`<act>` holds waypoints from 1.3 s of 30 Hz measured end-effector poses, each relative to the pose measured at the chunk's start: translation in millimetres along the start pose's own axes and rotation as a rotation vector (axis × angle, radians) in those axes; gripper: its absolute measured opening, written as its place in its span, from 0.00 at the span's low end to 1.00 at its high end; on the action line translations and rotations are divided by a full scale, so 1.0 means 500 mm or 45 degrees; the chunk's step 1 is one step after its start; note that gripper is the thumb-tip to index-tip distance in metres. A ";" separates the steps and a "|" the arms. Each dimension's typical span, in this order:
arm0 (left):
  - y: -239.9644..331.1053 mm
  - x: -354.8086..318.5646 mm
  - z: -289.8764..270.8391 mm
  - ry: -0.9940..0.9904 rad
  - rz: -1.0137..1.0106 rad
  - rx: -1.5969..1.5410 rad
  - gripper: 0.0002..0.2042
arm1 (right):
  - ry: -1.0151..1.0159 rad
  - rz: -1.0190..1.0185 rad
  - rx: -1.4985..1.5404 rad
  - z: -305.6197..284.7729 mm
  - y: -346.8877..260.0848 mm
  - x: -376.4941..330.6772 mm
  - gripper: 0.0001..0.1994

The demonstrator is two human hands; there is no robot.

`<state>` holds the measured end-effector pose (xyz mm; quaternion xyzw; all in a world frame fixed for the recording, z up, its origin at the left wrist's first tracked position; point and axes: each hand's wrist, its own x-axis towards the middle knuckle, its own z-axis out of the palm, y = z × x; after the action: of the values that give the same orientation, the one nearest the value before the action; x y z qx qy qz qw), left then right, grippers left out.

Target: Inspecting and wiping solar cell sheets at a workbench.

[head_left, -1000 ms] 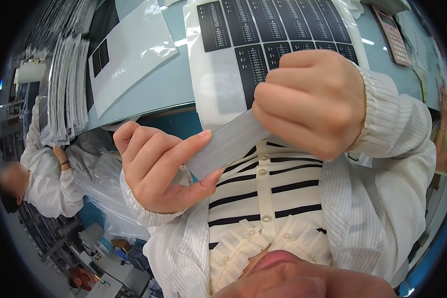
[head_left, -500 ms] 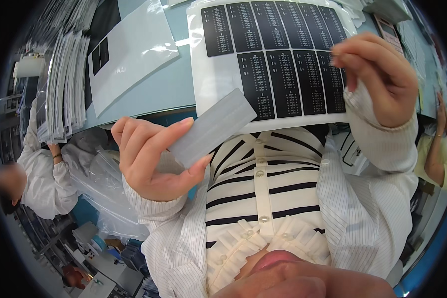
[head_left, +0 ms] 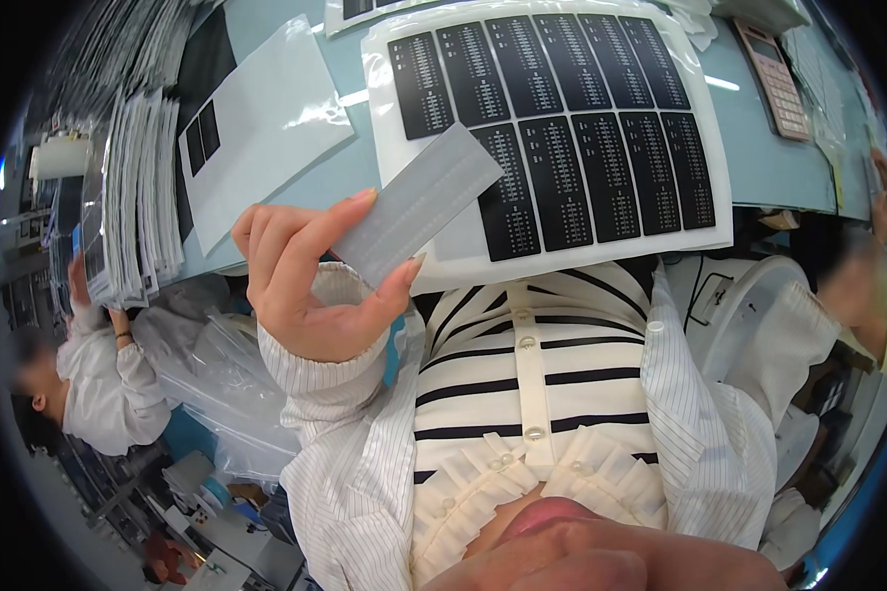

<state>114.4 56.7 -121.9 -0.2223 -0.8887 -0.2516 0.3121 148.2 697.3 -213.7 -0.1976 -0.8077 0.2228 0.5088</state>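
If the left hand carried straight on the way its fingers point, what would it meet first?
Probably the white sheet of black labels on the table: the left hand, pinching a grey strip, points up-right toward it. Depth is uncertain.

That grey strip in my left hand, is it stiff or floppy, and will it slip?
The strip probably has some stiffness: it stands out straight past the left hand, pinched only at its lower end. It looks thin and flat, so likely light and easily bent or creased. Its surface seems smooth with a faint sheen, so it may slide between fingertips under a loose pinch.
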 end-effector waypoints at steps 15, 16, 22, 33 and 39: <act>-0.004 0.020 0.025 0.016 0.114 -0.081 0.28 | -0.541 0.309 -1.339 -0.084 0.222 -0.081 0.29; -0.002 0.019 0.025 0.028 0.105 -0.076 0.28 | -0.538 0.367 -1.087 -0.066 0.157 -0.046 0.29; 0.015 0.009 0.027 0.107 0.170 -0.006 0.29 | -0.852 -0.031 0.552 0.045 -0.364 -0.010 0.10; 0.036 -0.011 0.020 0.148 0.116 0.012 0.31 | -1.925 0.269 1.609 0.155 -0.749 -0.200 0.18; 0.030 -0.017 0.034 0.179 0.107 -0.053 0.32 | -1.960 0.533 1.676 0.161 -0.767 -0.226 0.19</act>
<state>121.3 76.1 -134.3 -0.2477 -0.8491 -0.2717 0.3793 85.2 307.4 -112.1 0.1791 -0.5823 0.7706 -0.1871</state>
